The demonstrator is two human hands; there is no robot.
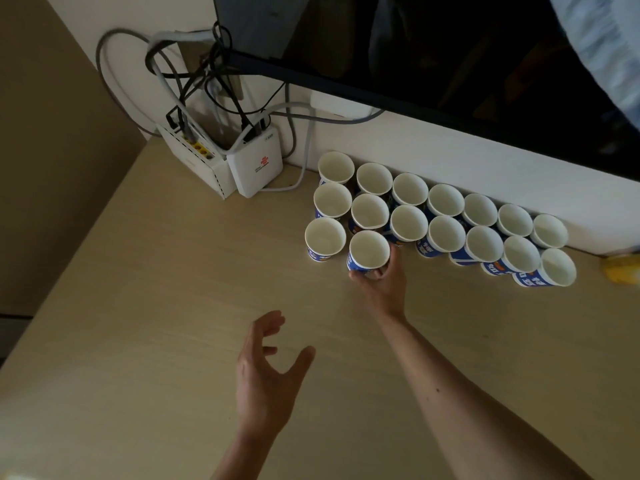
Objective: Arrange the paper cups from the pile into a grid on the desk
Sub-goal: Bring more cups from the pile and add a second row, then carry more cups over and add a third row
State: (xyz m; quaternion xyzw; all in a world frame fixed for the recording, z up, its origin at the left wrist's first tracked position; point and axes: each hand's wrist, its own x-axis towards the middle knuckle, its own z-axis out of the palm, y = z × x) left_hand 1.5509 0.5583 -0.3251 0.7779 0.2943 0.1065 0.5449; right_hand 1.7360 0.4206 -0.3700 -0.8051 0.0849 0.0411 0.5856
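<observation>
Desk [173, 306], pale wood grain, with the grid of paper cups [445, 199] along its far edge against the wall. The grid has two full rows of seven and a third row just begun at the left end. The pile is out of view.

Risk: the rows stand almost rim to rim, so I judge that a sideways push while I place a cup would pass down the line and skew several. The cups look light and thin-walled, so a hard squeeze could dent one and a snagged finger could tip it.

My left hand [266, 379] hovers over bare desk with fingers spread, holding nothing, well apart from the cups. My right hand [382, 285] grips the second third-row cup [369, 251] low on its near wall. The fingers lie just beside a second-row cup [408, 223], which a careless release could nudge.

The held cup is upright, mouth up, white inside with a blue printed wall and a round rim. It stands near the first third-row cup [325, 237].
</observation>
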